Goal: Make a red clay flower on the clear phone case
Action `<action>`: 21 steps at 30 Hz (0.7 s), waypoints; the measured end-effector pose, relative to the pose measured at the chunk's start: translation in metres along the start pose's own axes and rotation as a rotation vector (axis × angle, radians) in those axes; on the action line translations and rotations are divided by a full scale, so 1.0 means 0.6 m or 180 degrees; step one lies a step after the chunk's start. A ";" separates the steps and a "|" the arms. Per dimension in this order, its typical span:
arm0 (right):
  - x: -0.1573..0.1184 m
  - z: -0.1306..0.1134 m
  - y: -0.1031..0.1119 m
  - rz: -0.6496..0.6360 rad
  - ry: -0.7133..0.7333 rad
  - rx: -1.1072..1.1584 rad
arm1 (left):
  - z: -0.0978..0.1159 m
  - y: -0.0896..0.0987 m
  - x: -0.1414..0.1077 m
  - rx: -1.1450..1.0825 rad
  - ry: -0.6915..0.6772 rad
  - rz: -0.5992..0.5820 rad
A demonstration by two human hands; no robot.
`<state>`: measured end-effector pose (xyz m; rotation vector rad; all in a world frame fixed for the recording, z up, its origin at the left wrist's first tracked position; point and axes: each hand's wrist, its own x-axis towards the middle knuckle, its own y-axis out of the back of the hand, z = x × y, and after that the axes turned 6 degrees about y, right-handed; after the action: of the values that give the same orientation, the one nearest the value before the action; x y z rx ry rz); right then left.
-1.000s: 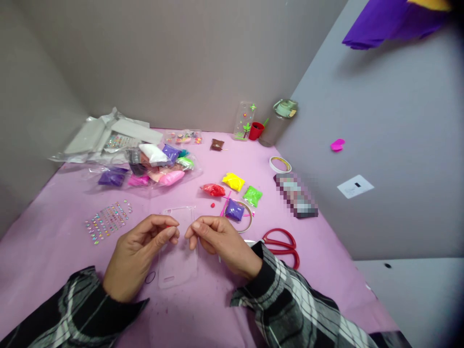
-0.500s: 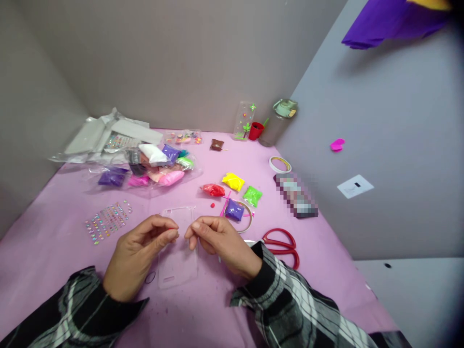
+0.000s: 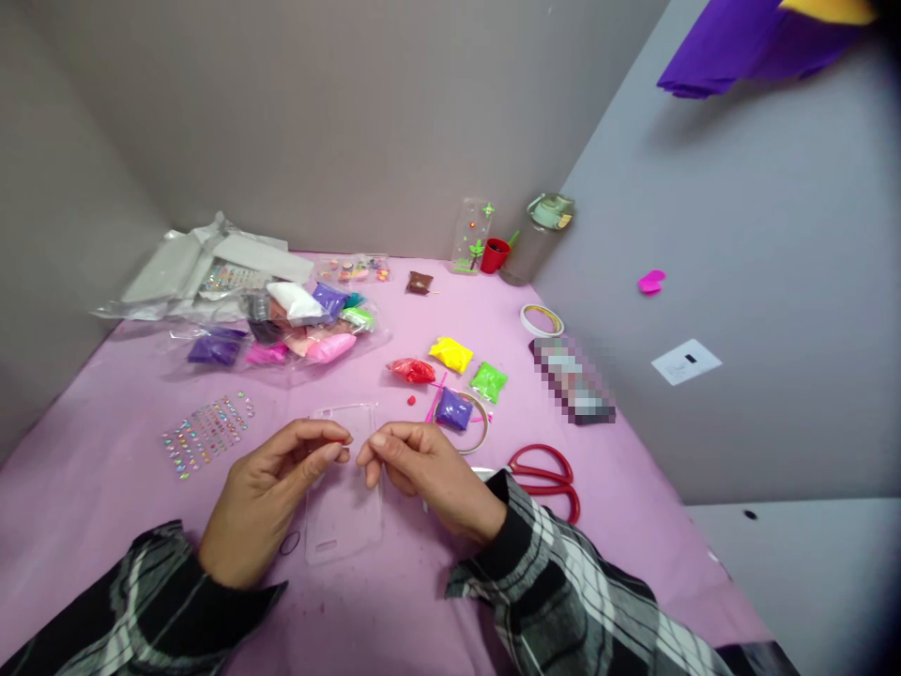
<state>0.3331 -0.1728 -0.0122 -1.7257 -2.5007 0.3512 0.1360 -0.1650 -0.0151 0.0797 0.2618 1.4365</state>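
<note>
Above the clear phone case (image 3: 343,526) that lies on the pink cloth, my left hand (image 3: 278,488) is closed in a pinch, with a tiny bit of red showing at its fingertips. Close to its right, my right hand (image 3: 429,469) is also pinched; whatever it holds, if anything, is too small to make out. The two hands are slightly apart. A small red ball (image 3: 411,401) rests beyond my right hand, near the red clay packet (image 3: 412,371). A purple clay packet (image 3: 454,409) lies over a tape ring (image 3: 485,434).
Red-handled scissors (image 3: 545,483) lie beside my right sleeve, with a blurred phone (image 3: 572,380) beyond. A gem sticker sheet (image 3: 207,435) is at left. Clay bags (image 3: 296,324), a decorated case (image 3: 471,237), a red cup (image 3: 496,255) and a bottle (image 3: 531,246) stand farther back.
A bit of red now shows more clearly at my left fingertips. Both hands keep nearly the same pose, and the whole view has shifted slightly.
</note>
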 end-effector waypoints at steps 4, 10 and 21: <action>0.000 0.001 0.002 0.0024 -0.0038 -0.0005 | 0.003 -0.001 0.005 -0.0122 0.0081 0.0053; 0.003 0.003 0.006 0.0086 -0.0131 0.0075 | 0.031 0.010 0.013 0.0246 -0.0150 -0.0101; 0.009 0.001 0.021 0.0365 -0.0160 -0.0018 | 0.037 -0.005 0.075 0.0025 0.0061 -0.0304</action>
<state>0.3425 -0.1636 -0.0162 -1.8904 -2.4444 0.4011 0.1487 -0.1188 0.0002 0.0592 0.2836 1.3417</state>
